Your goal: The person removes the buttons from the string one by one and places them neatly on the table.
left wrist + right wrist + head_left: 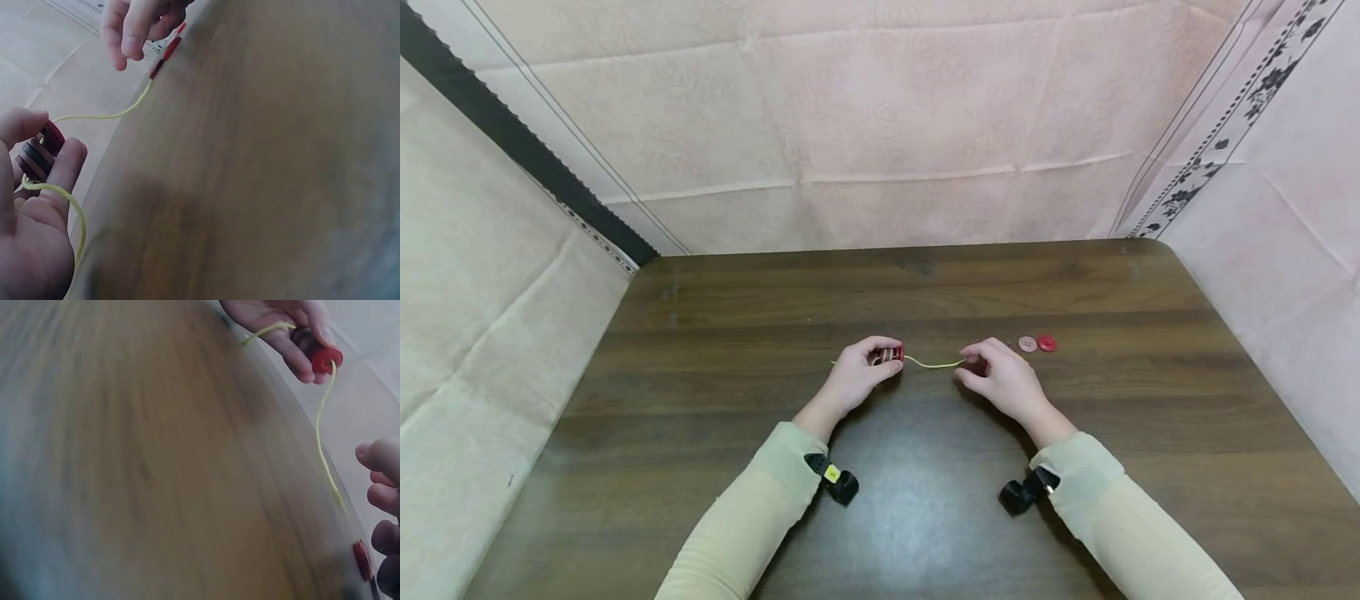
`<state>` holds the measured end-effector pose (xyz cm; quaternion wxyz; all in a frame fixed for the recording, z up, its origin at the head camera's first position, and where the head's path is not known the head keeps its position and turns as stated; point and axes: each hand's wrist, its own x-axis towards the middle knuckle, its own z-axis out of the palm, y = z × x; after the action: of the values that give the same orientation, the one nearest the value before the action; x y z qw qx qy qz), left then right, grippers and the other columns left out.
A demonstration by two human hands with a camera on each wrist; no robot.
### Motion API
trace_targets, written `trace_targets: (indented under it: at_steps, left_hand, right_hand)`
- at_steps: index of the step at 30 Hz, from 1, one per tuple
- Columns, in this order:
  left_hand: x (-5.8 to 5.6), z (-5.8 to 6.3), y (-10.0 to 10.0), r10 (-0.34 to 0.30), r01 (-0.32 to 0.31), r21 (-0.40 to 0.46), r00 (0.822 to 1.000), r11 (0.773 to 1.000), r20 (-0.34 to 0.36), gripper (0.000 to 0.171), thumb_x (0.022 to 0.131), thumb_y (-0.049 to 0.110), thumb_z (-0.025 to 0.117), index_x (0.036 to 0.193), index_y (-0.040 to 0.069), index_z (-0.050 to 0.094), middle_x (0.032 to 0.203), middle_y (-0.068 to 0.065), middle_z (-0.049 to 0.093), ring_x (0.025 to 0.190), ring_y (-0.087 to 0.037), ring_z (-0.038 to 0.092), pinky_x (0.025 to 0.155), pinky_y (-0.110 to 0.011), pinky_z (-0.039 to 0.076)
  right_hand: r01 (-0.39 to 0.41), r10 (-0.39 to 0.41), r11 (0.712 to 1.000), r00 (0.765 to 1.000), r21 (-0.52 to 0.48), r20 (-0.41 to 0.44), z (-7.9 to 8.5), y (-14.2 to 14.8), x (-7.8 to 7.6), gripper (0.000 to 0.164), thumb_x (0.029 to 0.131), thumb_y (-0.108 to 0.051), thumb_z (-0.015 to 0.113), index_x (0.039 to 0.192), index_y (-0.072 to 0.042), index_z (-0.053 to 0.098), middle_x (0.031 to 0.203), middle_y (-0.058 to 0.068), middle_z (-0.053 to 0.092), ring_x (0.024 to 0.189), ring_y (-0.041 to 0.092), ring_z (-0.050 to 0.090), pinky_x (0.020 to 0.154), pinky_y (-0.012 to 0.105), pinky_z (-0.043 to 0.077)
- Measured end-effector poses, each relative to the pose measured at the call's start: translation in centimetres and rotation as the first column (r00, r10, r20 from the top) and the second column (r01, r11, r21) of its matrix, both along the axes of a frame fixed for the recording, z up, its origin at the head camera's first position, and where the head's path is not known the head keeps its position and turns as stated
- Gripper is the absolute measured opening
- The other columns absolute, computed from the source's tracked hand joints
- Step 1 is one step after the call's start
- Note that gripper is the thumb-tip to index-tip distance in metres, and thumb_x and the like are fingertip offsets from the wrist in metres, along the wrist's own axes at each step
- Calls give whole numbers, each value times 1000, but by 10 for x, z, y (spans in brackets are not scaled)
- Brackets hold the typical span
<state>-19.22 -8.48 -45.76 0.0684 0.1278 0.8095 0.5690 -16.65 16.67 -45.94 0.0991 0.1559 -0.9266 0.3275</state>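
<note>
My left hand (pixel 852 372) grips a stack of buttons (pixel 889 356), red, pale and dark, between thumb and fingers. A yellow-green string (pixel 934 366) runs through the stack; in the right wrist view it comes out of the red end button (pixel 327 360). A length of the string (pixel 74 203) also loops over the left palm. My right hand (pixel 1003 385) hovers near the string's far end with fingers bent loosely and nothing visibly held. In the right wrist view that string end lies apart from the fingers (pixel 382 457). Beside them a red button (pixel 362 560) rests on the table.
Just past the right hand, a pale pink button (pixel 1027 343) and a red button (pixel 1047 342) lie on the brown wooden table (pixel 775 292). Pale patterned cloth (pixel 880 125) hangs behind the table's far edge and along both sides.
</note>
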Motion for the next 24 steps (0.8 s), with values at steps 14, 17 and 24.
trace_targets:
  at_steps: [14, 17, 24]
  left_hand:
    - [0, -1, 0, -9, 8, 19, 1000, 1000, 9, 28, 82, 16, 73, 108, 9, 66, 99, -2, 64, 89, -14, 53, 81, -28, 43]
    - [1, -2, -1, -8, 8, 20, 1000, 1000, 30, 30, 83, 17, 73, 110, 8, 65, 101, -3, 64, 91, -14, 53, 82, -28, 43]
    - [2, 1, 0, -30, 27, 59, 998, 998, 48, 29, 86, 18, 70, 111, 5, 65, 100, -7, 63, 90, -17, 54, 77, -27, 44]
  right_hand:
    - [-123, 127, 990, 990, -63, 62, 4, -24, -2, 36, 81, -22, 74, 113, -9, 64, 103, 2, 62, 68, 9, 52, 62, 29, 44]
    - [-147, 152, 986, 986, -75, 73, 4, -30, -2, 39, 82, -22, 73, 118, -9, 62, 107, 2, 62, 68, 8, 53, 61, 28, 44]
    - [-158, 165, 983, 983, -91, 80, 4, -41, -1, 43, 83, -23, 73, 121, -10, 61, 110, 1, 62, 73, 9, 54, 62, 28, 45]
